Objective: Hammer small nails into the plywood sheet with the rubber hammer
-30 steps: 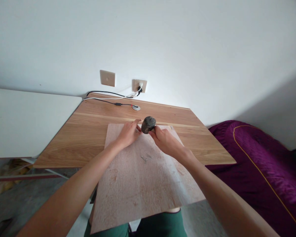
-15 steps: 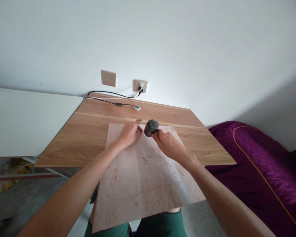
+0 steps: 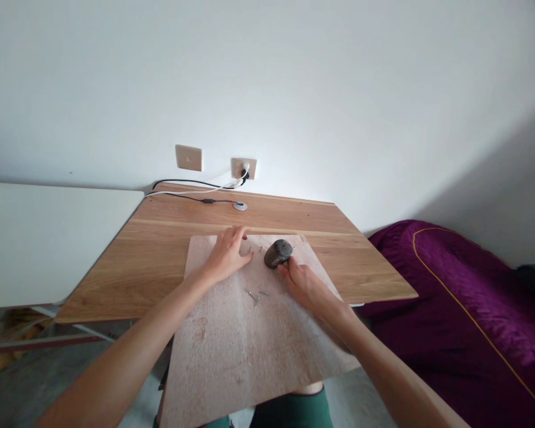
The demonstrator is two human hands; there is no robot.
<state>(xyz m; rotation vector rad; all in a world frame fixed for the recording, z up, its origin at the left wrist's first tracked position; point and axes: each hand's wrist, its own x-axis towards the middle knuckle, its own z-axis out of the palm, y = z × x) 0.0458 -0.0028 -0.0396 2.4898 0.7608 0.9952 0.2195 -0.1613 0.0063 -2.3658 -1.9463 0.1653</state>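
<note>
My right hand (image 3: pixel 304 282) is closed round the handle of a hammer (image 3: pixel 278 254) with a thick dark head. The head is low over the far part of a pale wooden board (image 3: pixel 232 351); I cannot tell whether it touches the wood. My left hand (image 3: pixel 226 252) is on the left, its thumb and fingers apart with nothing seen between them. Just beyond its fingertips a small nail (image 3: pixel 261 249) stands up from the board, with other tiny nails around it, hard to make out. Several loose nails (image 3: pixel 252 296) lie mid-board, nearer to me.
Beneath the board's far end is a wooden table (image 3: pixel 160 249). Cables (image 3: pixel 182 194) run along its back to a wall socket (image 3: pixel 244 168). A white table (image 3: pixel 57 244) adjoins on the left, and something covered in purple cloth (image 3: pixel 450 285) is on the right. The board's near end is over my knees.
My left hand has opened from a pinch at a nail and drawn a little left. The hammer's head has dropped nearer the board. The loose nails have shifted, and the view has tilted up.
</note>
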